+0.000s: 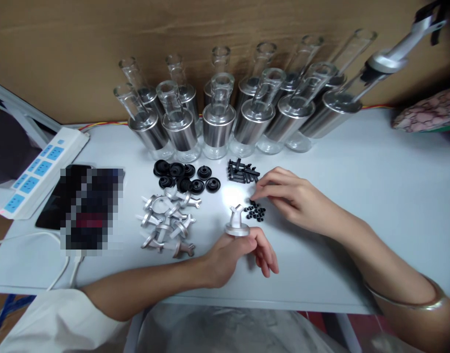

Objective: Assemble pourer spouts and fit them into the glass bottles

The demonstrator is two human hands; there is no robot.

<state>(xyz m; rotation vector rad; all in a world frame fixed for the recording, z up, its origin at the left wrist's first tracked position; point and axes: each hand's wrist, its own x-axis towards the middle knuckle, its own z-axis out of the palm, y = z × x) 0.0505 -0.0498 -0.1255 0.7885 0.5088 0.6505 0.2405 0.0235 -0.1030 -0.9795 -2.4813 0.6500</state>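
A loose heap of silver, fork-ended metal spouts (166,223) lay left of the middle of the pale grey tabletop (357,162), with black, round, flanged stoppers (205,172) just behind it, towards the back edge. To the right of that heap, between the middle of the tabletop and its front edge, one more silver metal spout with a round flange and a forked top (237,221) stood nearly upright in the left hand (234,255). Good handling, it seemed to me, meant keeping that spout steady and gripping it low, so the fork stayed clear. Farther right lay a cluster of tiny, black, ring-like pieces (260,212), with a pile of small, black, narrow bars (240,171) behind it. Those tiny pieces were best lifted singly, by the fingertips, without brushing the pile.

As for the fingers, the left thumb and forefinger were closed around the spout just below its flange, while the others curled loosely, spread a little apart. The right hand (293,198) reached in from the right, fingers bent and drawn close together, their tips at the cluster's back edge. I could not tell whether they pinched anything.
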